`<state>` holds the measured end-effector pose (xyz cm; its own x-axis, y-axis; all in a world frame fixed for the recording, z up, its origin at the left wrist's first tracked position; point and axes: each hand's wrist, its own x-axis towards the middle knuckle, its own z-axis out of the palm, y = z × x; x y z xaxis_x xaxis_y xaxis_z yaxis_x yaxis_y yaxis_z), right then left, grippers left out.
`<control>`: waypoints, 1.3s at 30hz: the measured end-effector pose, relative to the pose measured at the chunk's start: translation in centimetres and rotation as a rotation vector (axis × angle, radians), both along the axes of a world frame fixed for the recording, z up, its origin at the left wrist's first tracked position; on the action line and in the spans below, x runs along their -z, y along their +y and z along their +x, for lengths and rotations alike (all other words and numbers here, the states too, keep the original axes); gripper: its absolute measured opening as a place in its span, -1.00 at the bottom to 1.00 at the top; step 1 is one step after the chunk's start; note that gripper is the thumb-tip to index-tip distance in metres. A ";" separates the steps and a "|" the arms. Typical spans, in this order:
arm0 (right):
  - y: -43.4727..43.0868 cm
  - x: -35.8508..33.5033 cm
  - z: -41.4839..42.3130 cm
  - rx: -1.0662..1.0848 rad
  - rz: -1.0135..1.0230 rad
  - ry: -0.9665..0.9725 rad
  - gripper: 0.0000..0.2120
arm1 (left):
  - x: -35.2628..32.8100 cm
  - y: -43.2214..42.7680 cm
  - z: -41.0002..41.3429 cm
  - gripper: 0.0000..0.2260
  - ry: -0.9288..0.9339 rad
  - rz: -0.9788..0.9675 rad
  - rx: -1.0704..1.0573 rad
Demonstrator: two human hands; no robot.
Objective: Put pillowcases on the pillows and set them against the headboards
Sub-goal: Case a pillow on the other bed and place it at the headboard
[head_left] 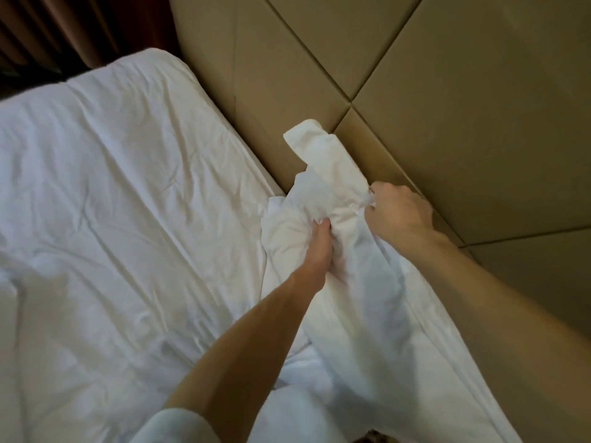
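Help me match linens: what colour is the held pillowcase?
Plain white, no pattern; the pillowcase shows best in the head view.

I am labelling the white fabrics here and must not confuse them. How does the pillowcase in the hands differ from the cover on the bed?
The pillowcase is bunched and held up, gripped by the left hand and the right hand; the bed cover lies spread out flat. The pillowcase is a narrow piece; the bed cover is far wider. Both are white and creased.
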<state>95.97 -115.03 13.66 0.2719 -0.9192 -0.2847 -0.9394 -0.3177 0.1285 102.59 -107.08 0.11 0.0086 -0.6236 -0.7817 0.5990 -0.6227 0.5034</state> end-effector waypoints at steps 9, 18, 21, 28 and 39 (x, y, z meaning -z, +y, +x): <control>6.0 -1.4 -11.8 0.074 0.221 -0.121 -0.88 | -3.9 5.7 -3.1 -0.47 -0.184 -0.070 0.062; 18.9 -2.3 -29.1 0.310 0.325 -0.010 -0.62 | -5.3 12.9 -15.1 -0.31 -0.379 0.148 0.084; 21.8 -2.3 -33.9 0.401 0.321 0.009 -0.59 | -5.0 13.9 -19.1 -0.11 -0.362 0.252 0.060; 24.0 0.2 -37.5 0.470 0.243 -0.039 -0.69 | -3.6 17.8 -23.3 0.01 -0.077 0.401 -0.028; 22.2 -2.8 -38.3 0.201 -0.396 -0.120 -0.88 | -4.8 13.4 -25.5 0.07 0.316 0.069 -0.110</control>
